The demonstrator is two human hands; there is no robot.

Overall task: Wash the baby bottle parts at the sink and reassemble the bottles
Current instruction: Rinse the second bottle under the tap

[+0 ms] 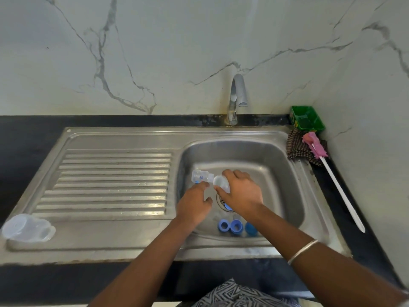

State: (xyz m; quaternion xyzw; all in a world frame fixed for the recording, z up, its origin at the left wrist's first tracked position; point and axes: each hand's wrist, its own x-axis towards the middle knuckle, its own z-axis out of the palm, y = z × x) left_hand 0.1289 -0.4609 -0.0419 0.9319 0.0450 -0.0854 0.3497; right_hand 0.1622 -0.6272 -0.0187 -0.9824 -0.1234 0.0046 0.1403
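Both my hands are down in the steel sink basin [278,173]. My right hand [242,193] grips a clear baby bottle [222,183] over the drain. A second clear bottle [200,176] lies on its side on the basin floor at the left. My left hand [194,204] reaches toward it, one fingertip near a small blue part under its neck. Whether that finger touches anything I cannot tell. Three blue screw rings [236,227] sit along the basin's near wall. Clear bottle caps [27,228] lie on the drainboard's near left corner.
The tap [238,94] stands behind the basin, no water running. A pink bottle brush [327,167] with a long white handle lies on the right counter, on a checked cloth [296,147]. A green tray [306,118] sits in the back right corner. The ribbed drainboard [110,182] stretches left.
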